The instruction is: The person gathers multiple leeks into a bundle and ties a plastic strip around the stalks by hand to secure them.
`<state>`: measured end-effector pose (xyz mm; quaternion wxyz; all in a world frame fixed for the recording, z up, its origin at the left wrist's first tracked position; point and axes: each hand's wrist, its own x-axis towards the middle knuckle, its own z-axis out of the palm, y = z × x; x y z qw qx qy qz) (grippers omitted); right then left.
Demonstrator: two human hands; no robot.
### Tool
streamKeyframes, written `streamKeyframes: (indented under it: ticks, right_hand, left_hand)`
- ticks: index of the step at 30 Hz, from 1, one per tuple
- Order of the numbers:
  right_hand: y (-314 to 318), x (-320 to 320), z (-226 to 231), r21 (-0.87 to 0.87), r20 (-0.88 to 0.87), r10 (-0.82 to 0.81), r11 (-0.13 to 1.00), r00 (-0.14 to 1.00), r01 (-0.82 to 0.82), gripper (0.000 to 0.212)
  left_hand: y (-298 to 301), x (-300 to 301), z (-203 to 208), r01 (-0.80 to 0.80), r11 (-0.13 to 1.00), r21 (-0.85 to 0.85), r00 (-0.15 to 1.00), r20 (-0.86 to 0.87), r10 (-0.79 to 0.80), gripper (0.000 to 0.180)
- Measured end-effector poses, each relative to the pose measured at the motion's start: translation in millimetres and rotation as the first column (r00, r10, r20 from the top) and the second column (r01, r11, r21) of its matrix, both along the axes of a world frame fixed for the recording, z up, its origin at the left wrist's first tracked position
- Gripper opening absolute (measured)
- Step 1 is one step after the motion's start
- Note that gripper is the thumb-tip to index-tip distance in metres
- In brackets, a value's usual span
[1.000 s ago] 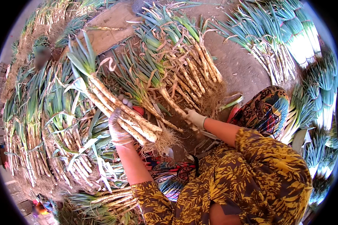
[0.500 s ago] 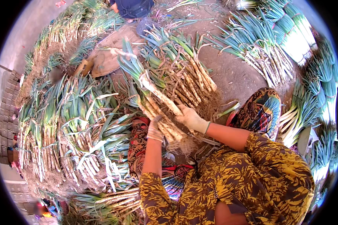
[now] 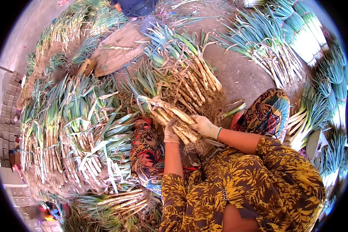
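- Handling advice: left hand (image 3: 171, 132) best set snugly around the green-onion bundle (image 3: 167, 113), right hand (image 3: 205, 126) aligning stalks, root ends even.
- Hands: left wrapped around the shafts; right gripping near the roots.
- Bundle: before the lap, beside the left trouser leg (image 3: 144, 152); pale, brown-flecked shafts, green tops, straggly roots.

A person in dark blue clothing (image 3: 137, 8) showed at the top edge; a brown sheet (image 3: 121, 58) lay below, near a blue-grey bundle (image 3: 147, 24); brick-like stacks (image 3: 8, 116) stood far left.
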<state>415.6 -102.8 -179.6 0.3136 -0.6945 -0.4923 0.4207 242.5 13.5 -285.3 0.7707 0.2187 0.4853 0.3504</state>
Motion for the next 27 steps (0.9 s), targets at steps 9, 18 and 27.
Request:
streamKeyframes:
  ticks: [9,18,27]
  right_hand:
    - [-19.4,6.7,-4.2,0.090,-0.435,-0.105,0.983,0.894,0.159,0.052]
    - [-0.5,9.9,24.0,-0.318,-0.878,-0.327,0.944,0.349,0.084,0.054]
    - [8.2,23.7,-23.4,-0.268,-0.963,-0.268,0.962,0.013,-0.055,0.050]
  left_hand:
    - [0.2,2.9,18.7,0.019,0.992,-0.122,1.000,0.023,-0.017,0.058]
    - [7.1,-23.8,3.3,-0.024,0.992,-0.125,0.817,0.569,0.091,0.027]
    - [3.4,-26.2,102.9,-0.090,0.993,-0.077,0.687,0.717,0.118,0.034]
